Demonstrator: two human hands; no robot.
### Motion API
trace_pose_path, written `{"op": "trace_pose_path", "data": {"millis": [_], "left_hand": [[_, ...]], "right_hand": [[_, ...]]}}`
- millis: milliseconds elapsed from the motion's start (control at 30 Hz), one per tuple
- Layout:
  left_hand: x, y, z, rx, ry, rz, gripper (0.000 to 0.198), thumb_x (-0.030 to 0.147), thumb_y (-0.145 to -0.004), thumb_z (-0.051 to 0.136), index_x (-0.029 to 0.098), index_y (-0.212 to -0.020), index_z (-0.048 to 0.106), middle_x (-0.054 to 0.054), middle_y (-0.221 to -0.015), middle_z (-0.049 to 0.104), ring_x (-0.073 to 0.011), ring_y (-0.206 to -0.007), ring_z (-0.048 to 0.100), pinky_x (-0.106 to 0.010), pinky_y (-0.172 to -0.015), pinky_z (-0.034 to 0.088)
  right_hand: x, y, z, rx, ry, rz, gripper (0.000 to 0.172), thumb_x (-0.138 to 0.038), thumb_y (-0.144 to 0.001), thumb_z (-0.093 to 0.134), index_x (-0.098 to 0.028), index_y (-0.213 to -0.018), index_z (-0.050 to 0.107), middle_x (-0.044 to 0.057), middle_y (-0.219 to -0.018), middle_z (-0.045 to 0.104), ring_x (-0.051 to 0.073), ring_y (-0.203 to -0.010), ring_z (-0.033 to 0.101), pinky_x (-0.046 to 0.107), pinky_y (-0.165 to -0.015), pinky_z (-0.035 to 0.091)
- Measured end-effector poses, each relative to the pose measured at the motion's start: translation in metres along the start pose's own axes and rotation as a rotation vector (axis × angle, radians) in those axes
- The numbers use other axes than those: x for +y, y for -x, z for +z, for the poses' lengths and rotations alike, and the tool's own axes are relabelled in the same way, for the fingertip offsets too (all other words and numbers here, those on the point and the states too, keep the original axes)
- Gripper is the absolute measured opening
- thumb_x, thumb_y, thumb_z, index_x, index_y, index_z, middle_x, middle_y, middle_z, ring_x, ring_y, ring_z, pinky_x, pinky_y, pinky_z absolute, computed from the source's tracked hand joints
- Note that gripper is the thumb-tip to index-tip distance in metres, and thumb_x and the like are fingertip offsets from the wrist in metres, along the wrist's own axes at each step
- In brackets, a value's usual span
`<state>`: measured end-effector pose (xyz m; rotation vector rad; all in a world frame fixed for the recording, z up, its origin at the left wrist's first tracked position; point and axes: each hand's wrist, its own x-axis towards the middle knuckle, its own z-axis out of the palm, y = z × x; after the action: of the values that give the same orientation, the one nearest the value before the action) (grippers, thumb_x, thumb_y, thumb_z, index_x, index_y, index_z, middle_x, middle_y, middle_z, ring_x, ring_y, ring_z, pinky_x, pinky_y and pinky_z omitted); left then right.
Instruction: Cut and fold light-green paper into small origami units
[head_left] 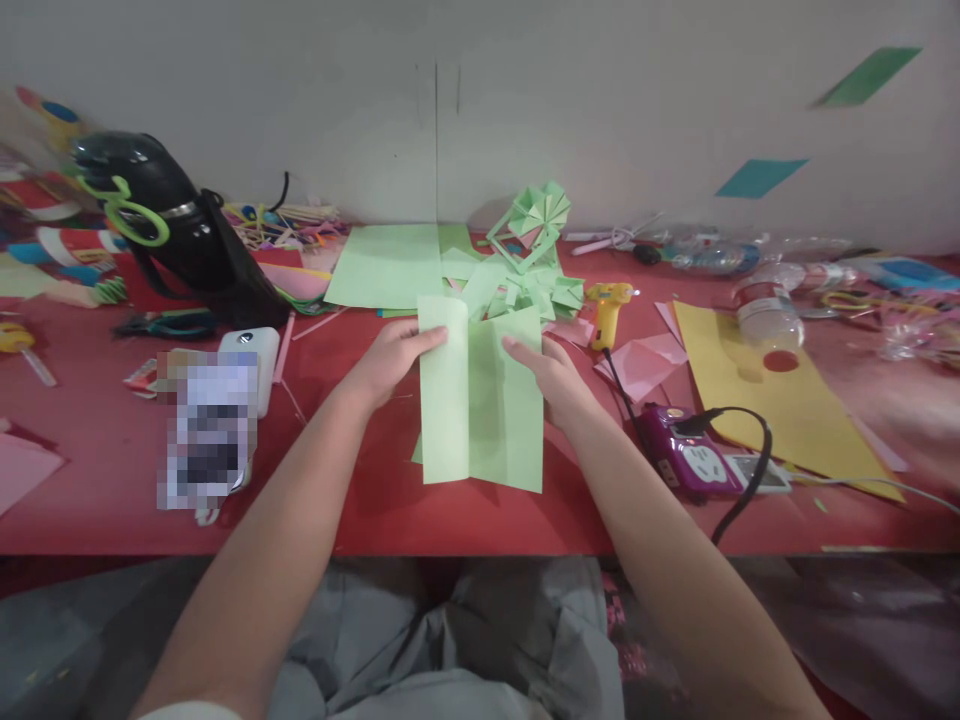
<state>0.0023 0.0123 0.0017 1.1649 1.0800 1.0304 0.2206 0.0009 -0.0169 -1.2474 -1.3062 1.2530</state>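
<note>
A creased sheet of light green paper (486, 400) is held upright in front of me, just above the red table. My left hand (396, 355) pinches its left edge, thumb on the near face and fingers behind. On the opposite edge my right hand (551, 370) grips it the same way. Vertical creases divide the sheet, and its two sides bend toward me. Behind it lie a folded green paper ornament (532, 222) and loose green sheets (386, 265). A yellow glue gun (609, 305) rests to the right of the sheet.
At left stand a tilted black bottle (161, 215), pliers (166, 324) and a phone (214, 430), its screen blurred out. On the right are a purple power strip (688, 450) with a black cord, yellow paper (780, 400) and plastic bottles (765, 310). A wall (300, 90) closes off the back.
</note>
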Motion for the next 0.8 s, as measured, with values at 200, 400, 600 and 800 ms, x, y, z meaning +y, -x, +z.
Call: {"op": "trace_pose_path", "data": {"millis": [200,400,600,800], "left_hand": [[0.005,0.0,-0.045,0.295,-0.441,-0.018,0.029,0.042,-0.074,0.072,0.015,-0.087,0.071,-0.008,-0.088,0.074,-0.0263,-0.082,0.068,-0.037,-0.074,0.053],[-0.006,-0.005,-0.073,0.529,-0.856,0.015,0.045,0.025,-0.07,0.075,0.016,-0.112,0.062,-0.016,-0.119,0.067,-0.0282,-0.1,0.067,-0.043,-0.09,0.053],[-0.002,0.0,-0.045,0.332,-0.837,0.399,0.022,0.026,-0.084,0.06,0.019,-0.104,0.068,-0.008,-0.111,0.071,-0.0233,-0.102,0.067,-0.039,-0.095,0.053],[-0.008,0.0,-0.016,0.057,-0.942,0.397,0.029,0.025,-0.09,0.05,0.019,-0.107,0.072,-0.009,-0.121,0.07,-0.025,-0.115,0.063,-0.041,-0.105,0.047]], "right_hand": [[0.005,-0.011,-0.012,0.184,-0.065,0.065,0.021,-0.027,-0.068,0.065,-0.018,-0.087,0.068,0.006,-0.083,0.072,0.022,-0.069,0.068,0.036,-0.064,0.054],[-0.002,-0.014,-0.026,0.254,0.046,-0.042,0.018,-0.03,-0.069,0.06,-0.018,-0.082,0.065,0.002,-0.07,0.067,0.018,-0.062,0.061,0.029,-0.055,0.046],[0.003,-0.015,-0.02,0.154,0.097,-0.062,0.023,-0.033,-0.07,0.059,-0.018,-0.085,0.066,0.002,-0.072,0.066,0.02,-0.067,0.061,0.031,-0.059,0.047],[0.011,-0.013,-0.008,0.069,0.235,-0.083,0.023,-0.04,-0.079,0.056,-0.02,-0.086,0.067,0.002,-0.07,0.062,0.019,-0.067,0.058,0.03,-0.06,0.045]]}}
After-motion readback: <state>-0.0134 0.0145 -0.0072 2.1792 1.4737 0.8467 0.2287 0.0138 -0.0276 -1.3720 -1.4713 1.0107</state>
